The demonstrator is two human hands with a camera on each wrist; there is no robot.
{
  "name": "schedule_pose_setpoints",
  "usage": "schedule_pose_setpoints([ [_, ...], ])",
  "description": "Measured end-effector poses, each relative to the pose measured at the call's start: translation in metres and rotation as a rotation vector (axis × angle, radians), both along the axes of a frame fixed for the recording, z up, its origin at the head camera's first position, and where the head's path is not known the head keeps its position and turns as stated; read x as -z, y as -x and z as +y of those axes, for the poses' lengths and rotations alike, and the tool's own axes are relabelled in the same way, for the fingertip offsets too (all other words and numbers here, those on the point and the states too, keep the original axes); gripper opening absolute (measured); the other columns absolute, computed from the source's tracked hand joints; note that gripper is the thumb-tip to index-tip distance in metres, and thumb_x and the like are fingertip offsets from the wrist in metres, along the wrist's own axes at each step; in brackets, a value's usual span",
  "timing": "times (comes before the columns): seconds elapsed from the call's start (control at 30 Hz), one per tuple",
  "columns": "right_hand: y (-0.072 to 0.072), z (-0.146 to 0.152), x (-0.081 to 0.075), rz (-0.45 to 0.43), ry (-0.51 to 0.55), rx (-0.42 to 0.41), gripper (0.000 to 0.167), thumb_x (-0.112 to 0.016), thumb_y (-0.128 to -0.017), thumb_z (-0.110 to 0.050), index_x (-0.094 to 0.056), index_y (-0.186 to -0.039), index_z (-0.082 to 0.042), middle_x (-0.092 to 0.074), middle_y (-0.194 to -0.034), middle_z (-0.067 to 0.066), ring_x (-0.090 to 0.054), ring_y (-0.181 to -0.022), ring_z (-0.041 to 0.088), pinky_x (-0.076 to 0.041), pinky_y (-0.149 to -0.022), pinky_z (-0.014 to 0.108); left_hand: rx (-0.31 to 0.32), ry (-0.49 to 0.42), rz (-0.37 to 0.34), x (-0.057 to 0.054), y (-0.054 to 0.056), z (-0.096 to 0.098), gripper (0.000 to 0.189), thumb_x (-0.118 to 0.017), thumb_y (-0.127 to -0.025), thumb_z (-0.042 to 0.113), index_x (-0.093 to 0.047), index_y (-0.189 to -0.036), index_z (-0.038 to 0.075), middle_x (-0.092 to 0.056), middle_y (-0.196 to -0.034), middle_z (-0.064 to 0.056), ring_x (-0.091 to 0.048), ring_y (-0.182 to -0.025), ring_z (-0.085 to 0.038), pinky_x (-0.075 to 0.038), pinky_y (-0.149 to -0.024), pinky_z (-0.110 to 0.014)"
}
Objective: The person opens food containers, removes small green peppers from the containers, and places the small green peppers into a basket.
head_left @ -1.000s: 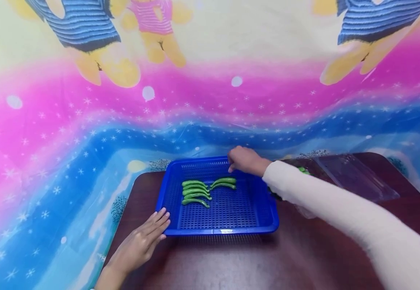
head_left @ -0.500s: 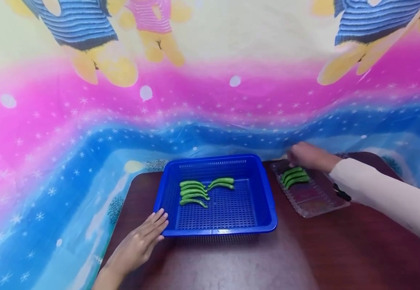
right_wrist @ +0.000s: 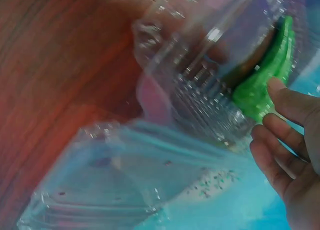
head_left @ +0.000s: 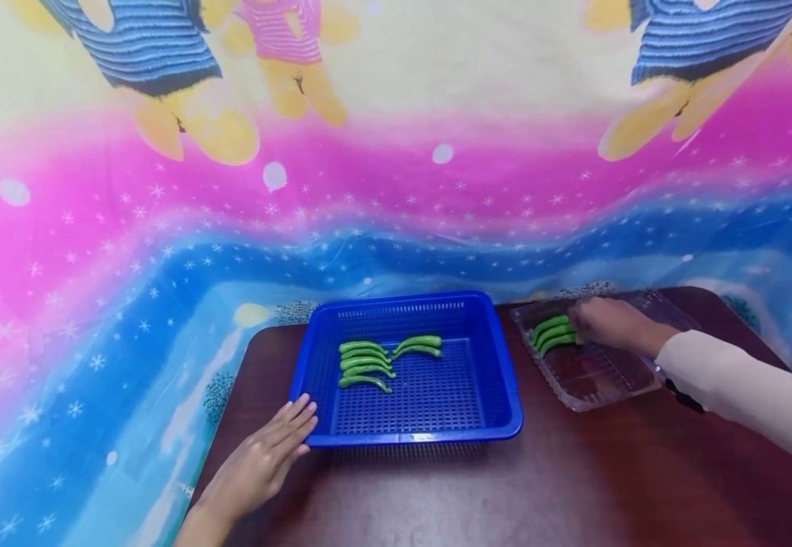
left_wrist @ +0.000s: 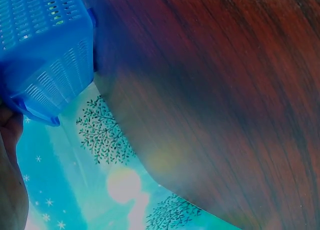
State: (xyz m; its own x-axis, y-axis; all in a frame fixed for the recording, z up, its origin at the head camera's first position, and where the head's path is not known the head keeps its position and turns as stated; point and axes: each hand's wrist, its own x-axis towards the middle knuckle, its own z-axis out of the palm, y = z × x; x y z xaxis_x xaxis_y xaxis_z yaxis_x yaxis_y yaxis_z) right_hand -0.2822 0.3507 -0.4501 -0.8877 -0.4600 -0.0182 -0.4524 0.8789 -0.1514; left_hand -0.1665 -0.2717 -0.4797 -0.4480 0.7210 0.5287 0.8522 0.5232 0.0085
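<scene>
My left hand (head_left: 262, 456) rests with straight fingers on the left front corner of a blue plastic basket (head_left: 409, 438). Curved green chili peppers (head_left: 366, 363) lie inside it, several in a column on the left and two (head_left: 418, 346) to their right. Over a clear plastic clamshell box (head_left: 576, 391), my right hand (head_left: 617, 325) reaches to the stem-side ends of more green chili peppers (head_left: 553, 334). The right wrist view shows its thumb and fingertips right at a green chili pepper (right_wrist: 265, 82), the fingers spread and loosely bent. The left wrist view catches only the edge of the left hand (left_wrist: 11, 160).
A dark brown wooden table (head_left: 450, 494) carries the basket and the box. Its back edge meets a patterned cloth backdrop (head_left: 396, 175). The box's clear lid (head_left: 672, 311) lies folded open toward the right.
My right hand has left the basket's back rim, crossed right to the clear box and come down beside the chili peppers there. My left hand stays on the basket's corner.
</scene>
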Motion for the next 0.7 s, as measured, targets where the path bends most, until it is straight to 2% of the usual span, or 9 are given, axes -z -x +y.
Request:
schedule_pose_setpoints([
  [0.13, -0.002, -0.004, 0.012, 0.032, -0.051, 0.015, 0.027, -0.086, -0.081, -0.01, -0.06, -0.08, -0.014, -0.054, -0.074, -0.004, -0.045, -0.061, 0.008, -0.035, -0.052, 0.025, 0.0, 0.002, -0.003, -0.001, 0.0, 0.0, 0.044, -0.041, -0.112, 0.027, -0.06, -0.142, 0.0, -0.054, -0.152, -0.016, -0.05, -0.144, -0.028, -0.025, -0.13, -0.027],
  [0.33, -0.005, -0.008, 0.026, 0.091, -0.089, 0.053, 0.022, -0.088, -0.079, -0.009, -0.068, -0.088, -0.012, -0.062, -0.082, 0.002, -0.057, -0.065, 0.013, -0.048, -0.049, 0.029, 0.003, 0.006, -0.004, -0.003, 0.0, 0.002, 0.043, -0.042, -0.112, 0.026, -0.06, -0.142, 0.0, -0.054, -0.152, -0.016, -0.051, -0.144, -0.029, -0.025, -0.13, -0.027],
  [0.5, -0.005, -0.008, 0.032, 0.113, -0.073, 0.046, 0.021, -0.087, -0.079, -0.009, -0.067, -0.085, -0.013, -0.062, -0.085, 0.004, -0.06, -0.069, 0.015, -0.052, -0.051, 0.032, -0.002, 0.009, 0.004, -0.003, 0.0, 0.001, 0.044, -0.041, -0.112, 0.027, -0.06, -0.141, -0.001, -0.054, -0.151, -0.016, -0.051, -0.144, -0.029, -0.025, -0.13, -0.027],
  [0.7, -0.004, -0.009, 0.035, 0.072, -0.054, 0.032, 0.023, -0.087, -0.081, -0.013, -0.064, -0.079, -0.015, -0.058, -0.083, 0.002, -0.053, -0.065, 0.01, -0.042, -0.051, 0.026, -0.005, 0.012, 0.003, -0.001, 0.001, 0.0, 0.045, -0.04, -0.112, 0.027, -0.061, -0.141, -0.001, -0.054, -0.151, -0.016, -0.052, -0.143, -0.03, -0.025, -0.13, -0.028],
])
